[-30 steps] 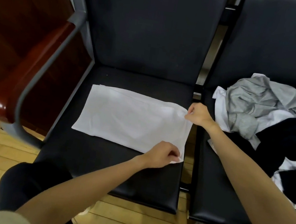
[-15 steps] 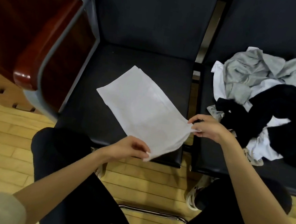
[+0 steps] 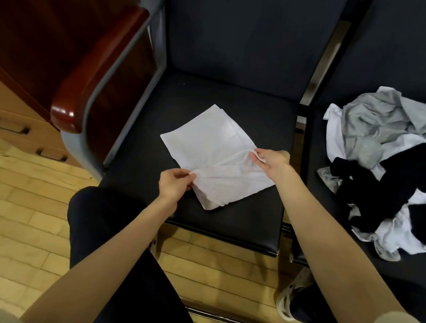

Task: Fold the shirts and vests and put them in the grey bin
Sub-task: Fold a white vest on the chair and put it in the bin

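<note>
White cloth, a half-folded shirt (image 3: 208, 147), lies on the black chair seat (image 3: 239, 219) in front of me. My left hand (image 3: 175, 184) pinches its near edge, and my right hand (image 3: 271, 161) pinches the fold at its right side. A heap of grey, white and black clothes (image 3: 395, 169) sits on the right seat.

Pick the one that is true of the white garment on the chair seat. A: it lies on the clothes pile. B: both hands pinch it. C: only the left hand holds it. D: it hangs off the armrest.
B: the left hand and the right hand each pinch an edge of the white garment, which lies on the chair seat.
</note>
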Action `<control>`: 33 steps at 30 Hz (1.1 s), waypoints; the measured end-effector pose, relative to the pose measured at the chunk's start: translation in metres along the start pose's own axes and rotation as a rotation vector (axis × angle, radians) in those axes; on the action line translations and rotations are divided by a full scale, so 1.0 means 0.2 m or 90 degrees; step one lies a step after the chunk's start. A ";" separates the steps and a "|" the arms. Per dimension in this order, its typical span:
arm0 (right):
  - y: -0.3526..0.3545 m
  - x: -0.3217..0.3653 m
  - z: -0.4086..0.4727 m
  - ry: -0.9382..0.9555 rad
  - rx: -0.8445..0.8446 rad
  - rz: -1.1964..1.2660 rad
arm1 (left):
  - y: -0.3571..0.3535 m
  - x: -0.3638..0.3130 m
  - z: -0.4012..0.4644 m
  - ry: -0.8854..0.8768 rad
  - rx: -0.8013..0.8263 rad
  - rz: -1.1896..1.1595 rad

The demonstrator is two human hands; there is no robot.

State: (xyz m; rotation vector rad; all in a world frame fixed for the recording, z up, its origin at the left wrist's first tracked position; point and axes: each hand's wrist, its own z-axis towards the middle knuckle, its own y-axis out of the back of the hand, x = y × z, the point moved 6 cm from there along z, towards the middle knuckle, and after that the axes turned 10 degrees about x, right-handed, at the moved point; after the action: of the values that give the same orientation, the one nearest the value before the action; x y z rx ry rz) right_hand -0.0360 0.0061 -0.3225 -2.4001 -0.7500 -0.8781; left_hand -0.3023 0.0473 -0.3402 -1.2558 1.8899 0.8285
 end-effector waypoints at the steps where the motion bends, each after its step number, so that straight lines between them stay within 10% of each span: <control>1: -0.01 0.00 0.01 0.010 0.002 -0.039 | 0.01 0.01 0.03 -0.003 -0.011 0.027; 7: 0.01 0.05 -0.02 0.159 0.205 -0.450 | 0.03 -0.04 0.06 -0.099 -0.057 0.320; 10: 0.07 0.05 -0.09 0.272 0.237 -0.717 | -0.05 -0.18 -0.10 -0.398 -0.064 0.493; 15: 0.16 -0.13 -0.17 0.322 0.360 -1.038 | -0.30 -0.11 -0.34 -0.757 0.224 0.713; 23: 0.13 -0.22 -0.18 0.330 0.367 -1.197 | -0.25 0.04 -0.21 -0.480 0.189 0.784; 33: 0.14 -0.26 -0.28 0.492 0.218 -1.211 | -0.02 -0.09 -0.26 -0.290 0.208 0.470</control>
State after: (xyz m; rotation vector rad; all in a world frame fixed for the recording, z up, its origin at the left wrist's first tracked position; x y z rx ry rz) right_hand -0.0760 -0.0658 -0.3265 -0.2714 -2.3890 -1.7664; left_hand -0.3036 0.0118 -0.2984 -0.1193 1.9855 1.0046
